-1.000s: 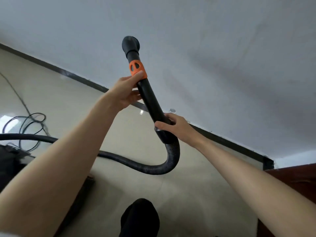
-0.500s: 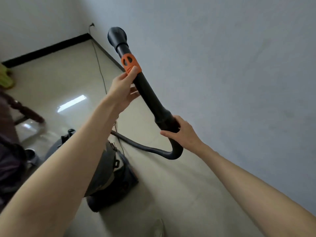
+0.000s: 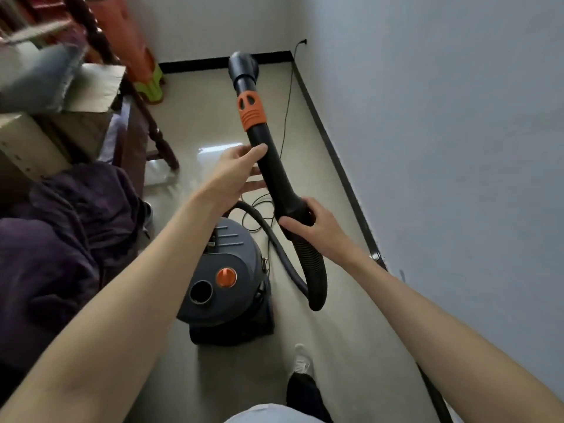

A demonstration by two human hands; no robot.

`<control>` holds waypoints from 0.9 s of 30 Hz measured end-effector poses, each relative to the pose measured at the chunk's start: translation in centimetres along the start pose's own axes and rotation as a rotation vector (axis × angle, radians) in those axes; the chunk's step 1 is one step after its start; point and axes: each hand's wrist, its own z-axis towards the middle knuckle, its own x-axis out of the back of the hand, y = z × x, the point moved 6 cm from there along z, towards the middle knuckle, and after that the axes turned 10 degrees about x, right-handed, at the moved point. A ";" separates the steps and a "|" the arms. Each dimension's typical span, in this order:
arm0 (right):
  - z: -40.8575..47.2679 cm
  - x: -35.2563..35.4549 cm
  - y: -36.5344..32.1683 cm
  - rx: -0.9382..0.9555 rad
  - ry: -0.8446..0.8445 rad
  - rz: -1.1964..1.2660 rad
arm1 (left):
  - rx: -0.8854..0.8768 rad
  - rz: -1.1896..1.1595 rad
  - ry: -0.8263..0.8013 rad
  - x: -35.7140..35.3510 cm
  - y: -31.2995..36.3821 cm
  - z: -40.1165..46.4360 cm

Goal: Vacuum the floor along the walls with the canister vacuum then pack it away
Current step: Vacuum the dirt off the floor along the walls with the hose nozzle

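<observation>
Two hands hold our black hose handle (image 3: 271, 166) up over the floor (image 3: 213, 123): our right hand (image 3: 314, 227) grips its wide lower end, fingers and thumb curled round it, while our left hand (image 3: 238, 172) touches the tube with straight, relaxed fingers below the orange collar (image 3: 251, 109). From the handle the ribbed hose (image 3: 314, 270) loops down toward the grey canister vacuum (image 3: 225, 276), which stands on the floor near the wall (image 3: 442, 148)
</observation>
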 end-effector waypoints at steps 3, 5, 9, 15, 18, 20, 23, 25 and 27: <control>3.4 -1.9 0.0 0.030 -0.043 -0.007 | 0.061 -0.031 0.083 1.7 -1.4 1.0; 5.0 -3.7 0.9 0.039 -0.087 -0.037 | 0.100 -0.080 0.111 3.1 -2.8 1.5; 6.4 -7.5 3.8 0.013 -0.142 -0.115 | 0.162 -0.177 0.086 7.3 -6.1 2.0; 8.2 -13.5 8.2 -0.048 -0.207 -0.155 | 0.286 -0.044 0.452 17.6 -14.9 2.0; 8.6 -16.4 10.4 -0.076 -0.206 -0.154 | 0.362 0.207 0.638 22.3 -21.1 1.1; 8.7 -18.3 11.6 -0.096 -0.204 -0.151 | 0.421 0.394 0.731 24.2 -24.7 0.2; 8.7 -20.6 13.1 -0.114 -0.174 -0.150 | 0.476 0.586 0.698 25.2 -29.4 -0.3; 8.5 -21.0 13.7 -0.124 -0.155 -0.163 | 0.469 0.749 0.657 24.8 -30.7 -0.1; 8.2 -22.0 14.5 -0.154 -0.157 -0.180 | 0.456 0.939 0.622 24.7 -31.5 0.7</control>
